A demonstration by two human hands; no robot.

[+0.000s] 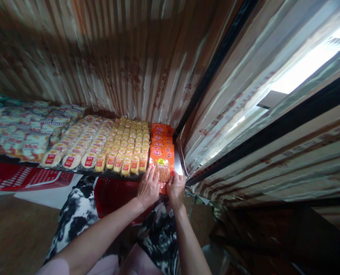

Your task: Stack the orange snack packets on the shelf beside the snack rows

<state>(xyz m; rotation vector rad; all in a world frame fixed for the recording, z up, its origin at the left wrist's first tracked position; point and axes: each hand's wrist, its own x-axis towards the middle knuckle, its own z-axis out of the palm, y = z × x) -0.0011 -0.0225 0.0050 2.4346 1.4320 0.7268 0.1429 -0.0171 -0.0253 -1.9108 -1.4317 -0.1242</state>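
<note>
An orange snack packet with a picture of thin sticks on its front lies at the near end of a row of like orange packets on the shelf. My left hand grips its left lower edge, and my right hand holds the right lower edge. Its bottom reaches past the shelf's front edge. Fingers of both hands are closed at the sides of the packet. Just left of it stand rows of small yellow wrapped cakes.
Further left are round flat wrapped pastries and white bags. Red baskets sit below the shelf. A dark post rises at the shelf's right corner, with patterned plastic sheeting behind.
</note>
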